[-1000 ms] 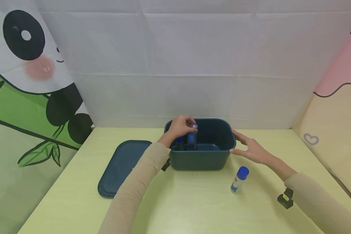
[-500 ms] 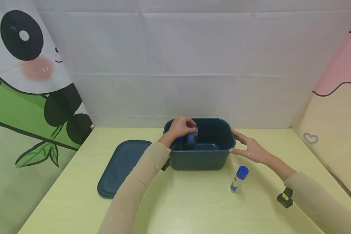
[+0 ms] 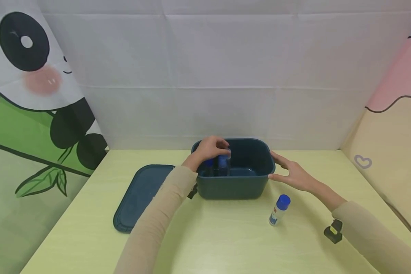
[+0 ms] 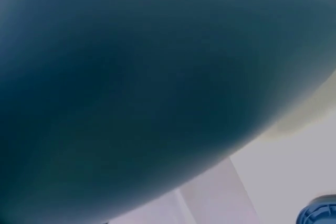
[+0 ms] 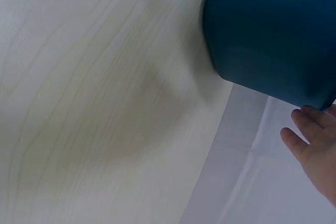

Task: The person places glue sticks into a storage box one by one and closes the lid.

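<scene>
In the head view, my left hand (image 3: 210,147) reaches over the left part of a dark teal bin (image 3: 233,188). Thumb and fingertips pinch the pale top of a slim tube (image 3: 228,155), mostly hidden in the bin. Beside it inside stand blue-capped tubes (image 3: 209,163). My right hand (image 3: 296,176) touches the bin's right end, thumb at the front corner and fingers fairly straight along the rim; the right wrist view also shows these fingers (image 5: 310,129) there. A white tube with a blue cap (image 3: 279,209), like a glue stick, stands on the table in front of the bin.
A dark teal lid (image 3: 142,196) lies flat on the table to the left, partly behind my left sleeve. White cloth (image 3: 222,76) hangs behind the pale yellow table (image 3: 226,236). In the left wrist view the bin's wall (image 4: 157,87) fills most of the picture.
The pale-topped tube in my left hand has sunk slightly lower into the bin. My right hand stays at the bin's right end; the bin and the tube on the table look unmoved.
</scene>
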Tool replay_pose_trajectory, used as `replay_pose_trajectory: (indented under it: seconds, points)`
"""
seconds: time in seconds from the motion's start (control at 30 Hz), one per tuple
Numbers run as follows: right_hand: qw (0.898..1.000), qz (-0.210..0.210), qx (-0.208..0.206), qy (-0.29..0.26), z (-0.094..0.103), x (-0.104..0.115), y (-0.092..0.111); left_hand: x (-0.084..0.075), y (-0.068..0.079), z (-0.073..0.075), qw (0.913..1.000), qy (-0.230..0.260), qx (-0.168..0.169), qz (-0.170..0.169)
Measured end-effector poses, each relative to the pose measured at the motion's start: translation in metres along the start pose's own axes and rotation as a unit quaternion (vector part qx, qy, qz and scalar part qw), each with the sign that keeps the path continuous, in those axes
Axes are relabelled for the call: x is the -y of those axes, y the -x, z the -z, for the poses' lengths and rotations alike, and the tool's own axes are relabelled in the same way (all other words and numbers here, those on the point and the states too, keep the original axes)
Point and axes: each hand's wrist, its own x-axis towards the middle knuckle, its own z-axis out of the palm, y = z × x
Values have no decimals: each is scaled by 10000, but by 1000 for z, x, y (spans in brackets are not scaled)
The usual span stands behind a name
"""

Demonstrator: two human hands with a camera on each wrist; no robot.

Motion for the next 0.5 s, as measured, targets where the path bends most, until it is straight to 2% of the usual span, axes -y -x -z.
replay_pose_trajectory:
  seconds: [0.13, 0.27, 0.37, 0.5]
  points:
    - [10000, -2, 21, 33, 0, 1, 0, -5, 3, 8, 9997, 154, -139, -119]
    - [10000, -36, -4, 60, 0, 1, -1, -16, 9, 16, 9983, 324, -305, -370]
    - [10000, -49, -17, 65, 1, 2, -1, -28, 19, 21, 9967, 427, -400, -565]
    - [10000, -31, 2, 78, 2, 3, -2, -45, 35, 22, 9899, 867, -497, -1007]
